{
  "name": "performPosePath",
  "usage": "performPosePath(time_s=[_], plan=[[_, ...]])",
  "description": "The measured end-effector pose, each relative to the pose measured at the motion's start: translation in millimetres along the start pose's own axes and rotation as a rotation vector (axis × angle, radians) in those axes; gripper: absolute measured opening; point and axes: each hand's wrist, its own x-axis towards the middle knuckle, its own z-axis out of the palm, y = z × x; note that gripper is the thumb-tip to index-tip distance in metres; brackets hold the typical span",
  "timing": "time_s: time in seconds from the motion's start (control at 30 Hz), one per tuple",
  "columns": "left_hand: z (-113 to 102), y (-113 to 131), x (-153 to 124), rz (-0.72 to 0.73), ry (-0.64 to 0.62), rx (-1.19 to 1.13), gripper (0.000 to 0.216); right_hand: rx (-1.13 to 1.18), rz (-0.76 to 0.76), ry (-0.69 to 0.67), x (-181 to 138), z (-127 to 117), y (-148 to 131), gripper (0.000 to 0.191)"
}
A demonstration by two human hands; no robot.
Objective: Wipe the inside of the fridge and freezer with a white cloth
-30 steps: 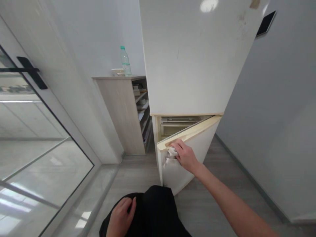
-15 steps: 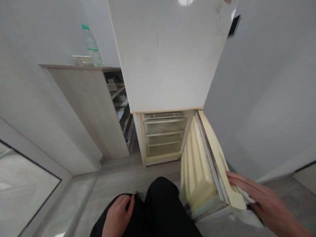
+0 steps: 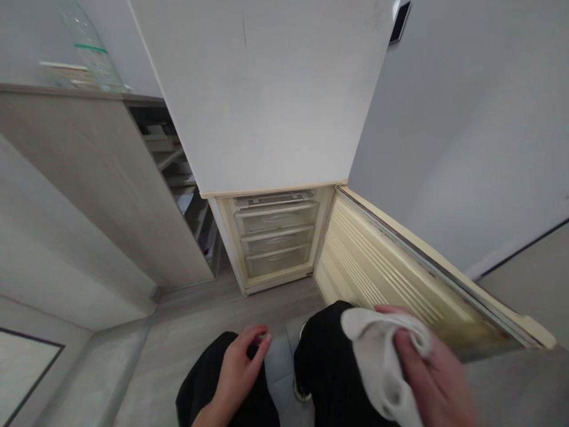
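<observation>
Right hand [image 3: 433, 382] pinches cloth [image 3: 371, 347], bunched probably for grip; left hand [image 3: 237, 370] kinda loosely curled, empty. Door [image 3: 377, 255] wide open, so drawers [image 3: 278, 241] exposed.

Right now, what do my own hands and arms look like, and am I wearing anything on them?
Your left hand is bare, with no glove, and no sleeve or watch shows on the short piece of left forearm in view. Your right hand is ungloved too, but blurred.
</observation>
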Motion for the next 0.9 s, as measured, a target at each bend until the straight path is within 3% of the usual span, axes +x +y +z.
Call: performPosePath(time_s=[0.13,0.23,0.3,0.4,0.5,0.57,0.67,0.8,0.9], plan=[[10,76,6,-0.107,-0.210,-0.496,0.071,0.494,0.333,-0.235,17,90,-27,0.065],[9,118,8,-0.216,-0.146,-0.606,0.077,0.775,0.473,-0.396,22,114,-36,0.075],[4,132,9,-0.324,-0.111,-0.624,0.073,0.863,0.533,-0.469,24,112,-36,0.075],[-8,138,10,-0.420,-0.071,-0.657,0.069,0.906,0.581,-0.448,25,101,-25,0.072],[-21,141,12,-0.356,0.076,-0.571,0.066,0.883,0.563,-0.412,23,94,-11,0.067],[-28,147,13,-0.304,0.116,-0.497,0.067,0.901,0.530,-0.470,19,93,-5,0.069],[-35,159,16,-0.264,0.103,-0.481,0.070,0.827,0.388,-0.535,12,91,0,0.062],[-47,164,21,-0.223,0.214,-0.405,0.072,0.444,0.204,-0.423,14,82,1,0.040],[-60,154,24,-0.124,0.310,-0.168,0.070,0.297,0.027,-0.386,22,72,0,0.038]])
